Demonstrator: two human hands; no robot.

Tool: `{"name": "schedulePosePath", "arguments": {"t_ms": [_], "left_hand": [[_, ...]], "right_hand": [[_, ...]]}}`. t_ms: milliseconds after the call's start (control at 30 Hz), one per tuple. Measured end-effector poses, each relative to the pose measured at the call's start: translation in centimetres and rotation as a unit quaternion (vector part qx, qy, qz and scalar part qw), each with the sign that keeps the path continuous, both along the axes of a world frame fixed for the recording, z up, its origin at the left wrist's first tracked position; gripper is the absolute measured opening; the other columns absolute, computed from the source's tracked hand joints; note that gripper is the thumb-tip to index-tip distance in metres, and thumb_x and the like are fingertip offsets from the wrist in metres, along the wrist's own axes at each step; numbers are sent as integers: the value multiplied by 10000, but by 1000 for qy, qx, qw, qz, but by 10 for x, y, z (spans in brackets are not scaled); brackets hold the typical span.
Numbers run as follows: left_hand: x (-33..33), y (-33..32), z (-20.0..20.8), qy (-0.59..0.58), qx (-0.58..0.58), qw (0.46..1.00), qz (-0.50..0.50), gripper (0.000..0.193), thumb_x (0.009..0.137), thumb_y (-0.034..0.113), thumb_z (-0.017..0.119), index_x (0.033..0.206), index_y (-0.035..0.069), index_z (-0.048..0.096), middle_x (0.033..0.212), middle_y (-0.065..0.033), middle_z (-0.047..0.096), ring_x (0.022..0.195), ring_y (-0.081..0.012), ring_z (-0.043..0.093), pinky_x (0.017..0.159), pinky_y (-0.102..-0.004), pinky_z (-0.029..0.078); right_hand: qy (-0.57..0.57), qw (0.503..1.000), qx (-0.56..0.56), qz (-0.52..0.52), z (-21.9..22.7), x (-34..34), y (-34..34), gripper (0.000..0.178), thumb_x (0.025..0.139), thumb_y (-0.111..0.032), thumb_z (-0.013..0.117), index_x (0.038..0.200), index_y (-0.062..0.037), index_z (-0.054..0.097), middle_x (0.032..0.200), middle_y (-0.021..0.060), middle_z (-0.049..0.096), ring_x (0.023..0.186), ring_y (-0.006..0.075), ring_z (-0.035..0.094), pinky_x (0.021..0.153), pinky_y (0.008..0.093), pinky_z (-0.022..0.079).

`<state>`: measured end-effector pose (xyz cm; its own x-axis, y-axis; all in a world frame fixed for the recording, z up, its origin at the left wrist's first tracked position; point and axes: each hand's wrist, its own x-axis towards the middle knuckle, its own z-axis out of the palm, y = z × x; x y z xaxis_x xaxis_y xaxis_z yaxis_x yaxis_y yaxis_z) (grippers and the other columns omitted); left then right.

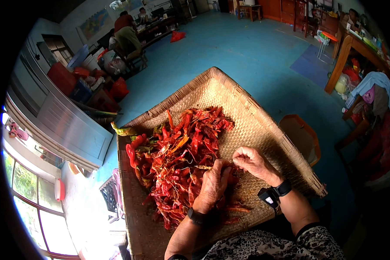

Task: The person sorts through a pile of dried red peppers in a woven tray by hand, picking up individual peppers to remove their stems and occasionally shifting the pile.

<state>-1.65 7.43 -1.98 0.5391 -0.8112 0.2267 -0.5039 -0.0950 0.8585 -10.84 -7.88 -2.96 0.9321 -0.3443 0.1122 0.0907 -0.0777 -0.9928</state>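
A heap of dried red chili peppers, with some orange and yellowish ones, lies in a large woven basket tray. My left hand is closed over the right side of the heap, thumb and fingers pinched. A pale yellowish chili pepper sticks out beside its fingers and seems to be in its grip. Just to the right, my right hand pinches with thumb and forefinger, its tips almost meeting the left hand's. Whatever sits between the right fingertips is too small to make out.
An orange-rimmed bin stands on the blue floor beyond the tray's right edge. A grey door panel is at left, above a bright window. Clothes hang over a chair at right. Other people are at the far tables.
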Motion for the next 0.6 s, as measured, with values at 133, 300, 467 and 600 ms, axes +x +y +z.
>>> {"name": "schedulePosePath", "arguments": {"t_ms": [133, 300, 467, 600], "left_hand": [[0, 0, -4, -24, -20, 1000, -1, 145, 885, 9, 561, 1011, 38, 497, 649, -104, 613, 580, -178, 633, 521, -304, 482], [4, 0, -10, 26, -29, 999, -17, 90, 915, -9, 498, 994, 31, 484, 663, -66, 605, 575, -128, 610, 507, -264, 472], [3, 2, -8, 21, -27, 999, -16, 105, 895, -6, 526, 972, 44, 473, 621, -92, 587, 527, -176, 597, 487, -297, 462], [5, 2, -11, -17, -32, 999, -20, 78, 914, -13, 496, 968, 36, 469, 667, -70, 579, 557, -139, 581, 484, -275, 446]], "right_hand": [[20, 1000, 12, -5, -2, 1, 2, 112, 888, -107, 607, 885, 4, 593, 746, 8, 579, 685, 66, 527, 610, 229, 454], [7, 996, -86, 12, -10, 3, 1, 144, 880, -122, 612, 920, 15, 601, 774, 45, 623, 721, 89, 569, 632, 252, 470], [7, 996, -77, 44, -7, 2, 3, 146, 878, -126, 611, 922, 13, 603, 764, 42, 622, 702, 98, 570, 623, 258, 468], [54, 997, 5, 64, -5, 1, 4, 124, 876, -132, 616, 909, -13, 601, 732, 3, 584, 650, 70, 528, 563, 226, 437]]}}
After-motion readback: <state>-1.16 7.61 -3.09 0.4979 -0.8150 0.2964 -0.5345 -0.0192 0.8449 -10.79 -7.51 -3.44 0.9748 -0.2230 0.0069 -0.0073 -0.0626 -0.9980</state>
